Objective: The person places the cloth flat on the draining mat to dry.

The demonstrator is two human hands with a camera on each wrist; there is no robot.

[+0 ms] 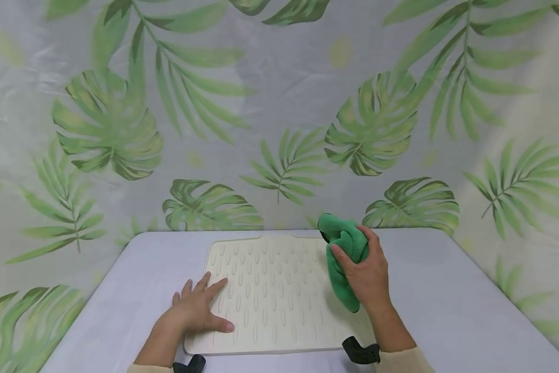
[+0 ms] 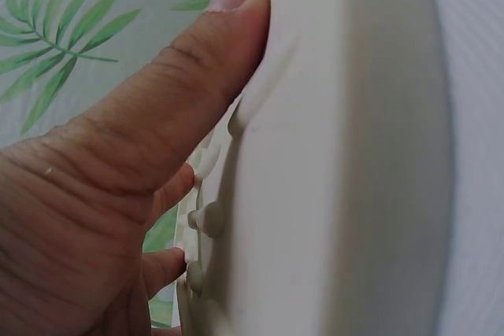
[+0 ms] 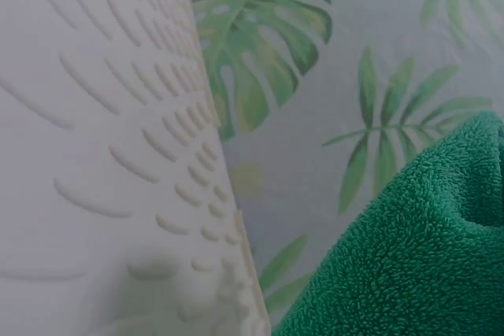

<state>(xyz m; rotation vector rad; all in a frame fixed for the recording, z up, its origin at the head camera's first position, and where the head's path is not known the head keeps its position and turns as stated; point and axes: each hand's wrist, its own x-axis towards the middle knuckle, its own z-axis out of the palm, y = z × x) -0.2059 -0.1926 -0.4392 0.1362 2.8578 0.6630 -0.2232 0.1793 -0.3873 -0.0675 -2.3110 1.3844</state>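
Observation:
A cream mat with rows of raised oblong ridges lies flat on the white table. My left hand rests on its left edge with fingers spread, and the thumb presses the surface in the left wrist view. A bunched green towel is gripped in my right hand, over the right part of the mat. In the right wrist view, the fuzzy pile of the towel fills the lower right, apart from the mat, and a soft shadow falls on the ridges.
The white table extends on both sides of the mat. A leaf-patterned sheet hangs behind the table and at its sides. Black wrist mounts sit at both cuffs near the front edge.

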